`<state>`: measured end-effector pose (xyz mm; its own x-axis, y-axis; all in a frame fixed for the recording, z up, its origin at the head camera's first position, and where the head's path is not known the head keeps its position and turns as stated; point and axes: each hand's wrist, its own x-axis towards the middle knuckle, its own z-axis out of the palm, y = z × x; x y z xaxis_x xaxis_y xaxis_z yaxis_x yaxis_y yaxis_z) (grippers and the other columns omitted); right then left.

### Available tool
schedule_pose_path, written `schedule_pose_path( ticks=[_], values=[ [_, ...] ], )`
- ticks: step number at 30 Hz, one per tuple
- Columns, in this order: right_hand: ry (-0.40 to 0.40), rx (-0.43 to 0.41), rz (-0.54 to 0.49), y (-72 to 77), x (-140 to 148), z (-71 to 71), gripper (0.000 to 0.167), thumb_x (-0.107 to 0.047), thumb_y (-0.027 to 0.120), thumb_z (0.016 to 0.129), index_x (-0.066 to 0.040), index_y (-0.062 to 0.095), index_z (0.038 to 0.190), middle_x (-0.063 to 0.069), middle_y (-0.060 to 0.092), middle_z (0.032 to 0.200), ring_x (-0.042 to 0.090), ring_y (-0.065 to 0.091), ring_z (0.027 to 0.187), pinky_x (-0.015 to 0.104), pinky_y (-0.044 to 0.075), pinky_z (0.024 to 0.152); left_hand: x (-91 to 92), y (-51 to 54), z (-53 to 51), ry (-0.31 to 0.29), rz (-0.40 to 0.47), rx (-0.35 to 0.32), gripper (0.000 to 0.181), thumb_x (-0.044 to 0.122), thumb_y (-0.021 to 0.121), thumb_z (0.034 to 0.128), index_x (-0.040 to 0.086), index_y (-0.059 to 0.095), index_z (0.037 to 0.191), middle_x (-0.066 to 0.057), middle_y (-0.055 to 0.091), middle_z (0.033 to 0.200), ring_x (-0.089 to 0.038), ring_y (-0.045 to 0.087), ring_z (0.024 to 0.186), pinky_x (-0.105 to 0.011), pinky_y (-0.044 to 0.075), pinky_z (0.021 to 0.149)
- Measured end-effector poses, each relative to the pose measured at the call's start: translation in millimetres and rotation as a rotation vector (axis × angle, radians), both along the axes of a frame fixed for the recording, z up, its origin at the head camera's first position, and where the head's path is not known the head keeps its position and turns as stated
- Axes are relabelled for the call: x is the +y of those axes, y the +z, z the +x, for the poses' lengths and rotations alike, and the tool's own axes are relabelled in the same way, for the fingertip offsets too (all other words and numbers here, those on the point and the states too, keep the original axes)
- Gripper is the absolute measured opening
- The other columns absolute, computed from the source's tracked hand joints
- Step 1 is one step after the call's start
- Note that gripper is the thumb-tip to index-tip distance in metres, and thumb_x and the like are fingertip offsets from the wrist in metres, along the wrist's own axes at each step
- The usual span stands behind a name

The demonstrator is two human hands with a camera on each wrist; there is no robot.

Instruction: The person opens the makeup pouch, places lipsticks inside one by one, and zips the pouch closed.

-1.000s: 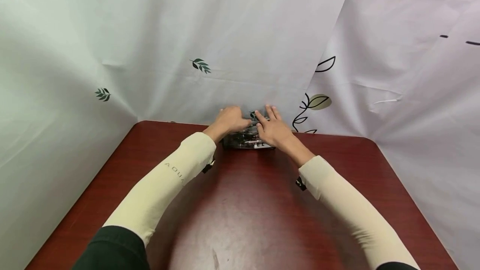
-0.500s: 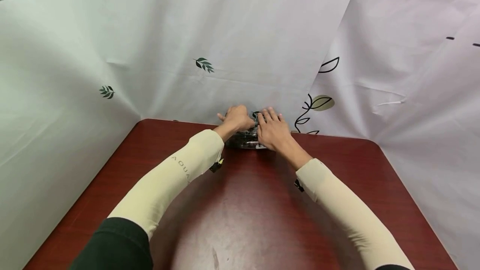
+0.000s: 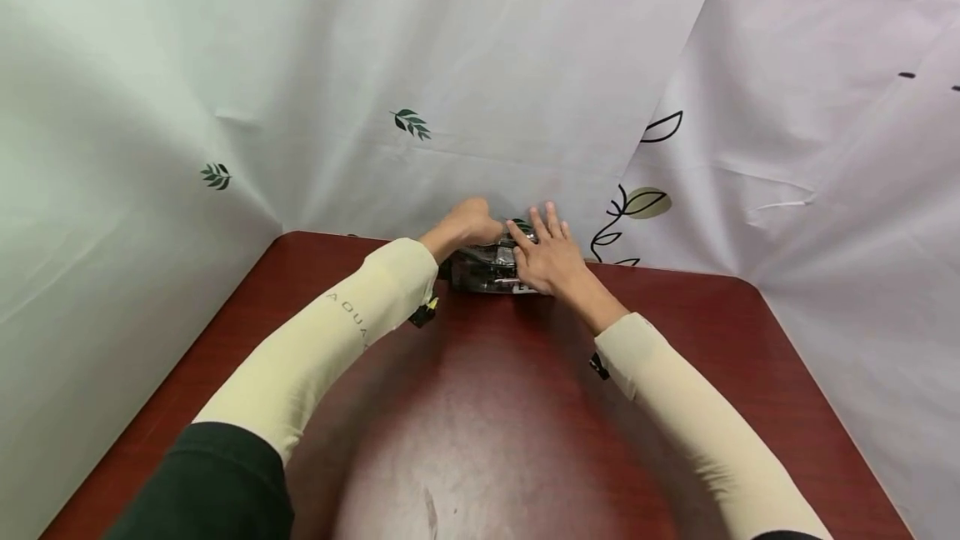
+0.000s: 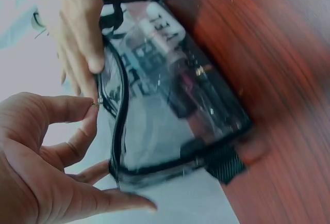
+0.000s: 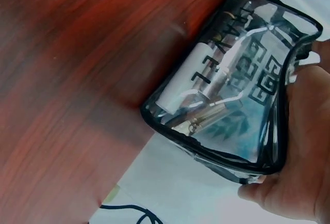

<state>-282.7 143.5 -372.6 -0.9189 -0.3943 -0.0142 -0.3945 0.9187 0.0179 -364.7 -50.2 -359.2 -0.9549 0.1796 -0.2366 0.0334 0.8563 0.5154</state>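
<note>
A clear pouch with black piping (image 3: pixel 480 275) stands at the table's far edge between both hands. Black lettering and a white tube (image 5: pixel 188 77) show through its wall in the right wrist view, among other small items. My left hand (image 3: pixel 474 221) is at the pouch's top left; in the left wrist view its thumb and a finger pinch a small metal zipper pull (image 4: pixel 97 101) on the top seam. My right hand (image 3: pixel 553 261) rests on the pouch's right part with fingers spread and straight. The zipper's far end lies hidden under the hands.
A reddish-brown wooden table (image 3: pixel 480 407) runs from the person to a white printed sheet (image 3: pixel 525 90) hung right behind the pouch. A black webbing tab (image 4: pixel 227 167) sticks out from the pouch's end.
My left hand first shifted slightly right, then back left and up, baring more of the pouch's left end. The right fingers drew together, then spread again on the pouch.
</note>
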Motion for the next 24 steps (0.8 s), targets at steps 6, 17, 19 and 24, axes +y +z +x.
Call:
schedule_pose_path(
  ticks=[6,17,19,24],
  values=[
    [-0.005,0.020,-0.013,-1.5,0,3.1,0.064,-0.041,0.021,0.121,-0.028,0.016,0.184,0.019,0.004,0.191,0.044,-0.013,0.177,0.062,0.008,0.146,-33.9,35.5,34.3,0.034,-0.016,0.036,0.067,0.022,0.062,0.0882,-0.002,0.059,0.151,-0.016,0.061,0.148,-0.032,0.057,0.112,-0.041,0.051,0.088],
    [-0.014,0.025,-0.039,-5.0,-1,3.1,0.064,-0.040,0.022,0.121,-0.028,0.018,0.183,0.018,0.005,0.191,0.043,-0.012,0.178,0.062,0.007,0.146,-84.0,41.0,77.0,0.140,0.299,-0.081,0.031,0.016,0.070,0.1055,-0.007,0.073,0.125,-0.023,0.058,0.164,-0.041,0.054,0.155,-0.054,0.055,0.124],
    [-0.010,0.025,-0.048,-5.9,-1,3.1,0.064,-0.041,0.022,0.121,-0.027,0.019,0.183,0.018,0.005,0.191,0.042,-0.013,0.178,0.062,0.007,0.146,-91.6,26.2,75.9,0.177,0.403,-0.116,0.037,0.015,0.069,0.1075,-0.008,0.074,0.135,-0.022,0.053,0.172,-0.041,0.047,0.164,-0.058,0.051,0.128],
    [-0.014,0.021,-0.060,-6.4,-2,3.5,0.064,-0.040,0.023,0.121,-0.026,0.020,0.183,0.018,0.005,0.191,0.042,-0.013,0.178,0.062,0.006,0.146,-105.7,-8.2,74.5,0.201,0.543,-0.161,0.043,0.019,0.066,0.1104,-0.004,0.073,0.146,-0.019,0.059,0.168,-0.038,0.045,0.167,-0.057,0.048,0.131]
  ],
)
